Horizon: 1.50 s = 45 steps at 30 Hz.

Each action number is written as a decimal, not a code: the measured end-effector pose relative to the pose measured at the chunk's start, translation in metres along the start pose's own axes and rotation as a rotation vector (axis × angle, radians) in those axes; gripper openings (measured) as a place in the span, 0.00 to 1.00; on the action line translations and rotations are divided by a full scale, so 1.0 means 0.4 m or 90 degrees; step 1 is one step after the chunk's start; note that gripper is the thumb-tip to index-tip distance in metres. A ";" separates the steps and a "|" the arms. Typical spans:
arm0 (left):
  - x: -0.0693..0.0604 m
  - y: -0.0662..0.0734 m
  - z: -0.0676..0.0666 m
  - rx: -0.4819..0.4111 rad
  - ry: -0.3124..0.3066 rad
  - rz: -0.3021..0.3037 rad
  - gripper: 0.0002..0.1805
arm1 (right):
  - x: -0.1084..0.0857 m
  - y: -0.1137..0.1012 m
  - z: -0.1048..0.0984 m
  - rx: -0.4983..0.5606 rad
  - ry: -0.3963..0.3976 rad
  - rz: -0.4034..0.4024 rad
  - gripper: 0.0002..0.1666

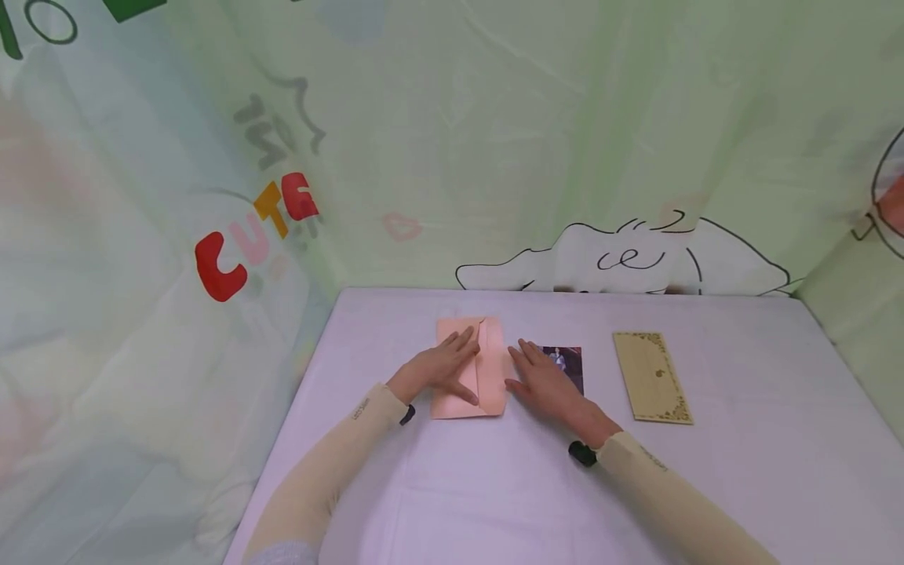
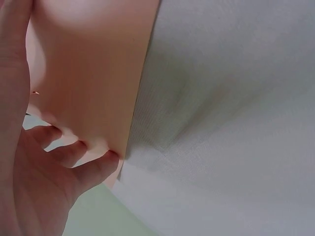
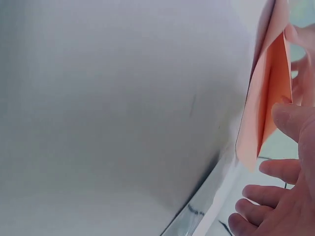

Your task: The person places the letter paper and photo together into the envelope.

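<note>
A pink paper envelope point(image 1: 492, 384) lies on the table, left of centre. My left hand point(image 1: 441, 367) rests on it, fingers spread and thumb apart. In the left wrist view, the fingertips of the left hand point(image 2: 47, 182) touch the envelope point(image 2: 93, 73). Just beside the envelope's right edge is my right hand point(image 1: 549, 386), its fingers extended and holding nothing. A flap or fold of the envelope point(image 3: 253, 123) stands away from the rest in the right wrist view, near the thumb of my right hand point(image 3: 298, 196). Whether that thumb touches it I cannot tell.
A dark photo card point(image 1: 574, 365) lies partly hidden under or behind my right hand. Farther right is a thin light-wood panel point(image 1: 653, 377) with ornamented corners. The pale cloth-covered table point(image 1: 466, 486) meets printed curtains point(image 1: 424, 141) at its back.
</note>
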<state>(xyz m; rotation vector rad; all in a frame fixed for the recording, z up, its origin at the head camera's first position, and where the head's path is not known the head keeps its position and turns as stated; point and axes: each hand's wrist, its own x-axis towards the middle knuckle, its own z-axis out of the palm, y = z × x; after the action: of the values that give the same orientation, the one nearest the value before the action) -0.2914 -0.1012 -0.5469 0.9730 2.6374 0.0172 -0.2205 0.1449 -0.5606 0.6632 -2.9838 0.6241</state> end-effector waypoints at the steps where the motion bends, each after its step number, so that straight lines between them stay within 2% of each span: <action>1: 0.000 -0.001 0.001 0.000 0.001 0.002 0.63 | -0.002 0.004 -0.001 -0.006 0.002 0.003 0.39; 9: -0.005 0.001 0.000 -0.014 0.004 0.010 0.60 | -0.018 0.037 -0.009 -0.024 -0.001 0.018 0.39; 19: -0.011 0.003 -0.007 -0.019 0.004 0.016 0.57 | -0.050 0.100 -0.018 -0.023 0.023 0.039 0.39; 23: -0.011 0.002 -0.005 -0.017 0.014 0.021 0.56 | -0.064 0.121 -0.028 -0.041 0.031 0.064 0.39; 31: -0.010 0.002 -0.004 -0.022 0.011 0.017 0.55 | -0.074 0.147 -0.041 -0.045 0.096 0.139 0.32; 34: -0.010 0.002 -0.003 -0.034 0.000 0.008 0.56 | -0.071 0.149 -0.047 -0.039 0.084 0.185 0.33; 39: -0.009 0.003 0.001 -0.044 -0.016 0.002 0.57 | -0.067 0.149 -0.055 -0.002 0.025 0.249 0.36; 45: -0.005 0.004 0.001 -0.055 -0.001 0.006 0.53 | -0.056 0.162 -0.062 0.023 0.028 0.271 0.35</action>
<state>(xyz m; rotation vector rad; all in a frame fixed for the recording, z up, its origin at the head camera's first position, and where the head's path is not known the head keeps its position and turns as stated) -0.2888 -0.1011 -0.5465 0.9551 2.6074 0.1319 -0.2284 0.2173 -0.5649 0.0039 -3.0931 0.6969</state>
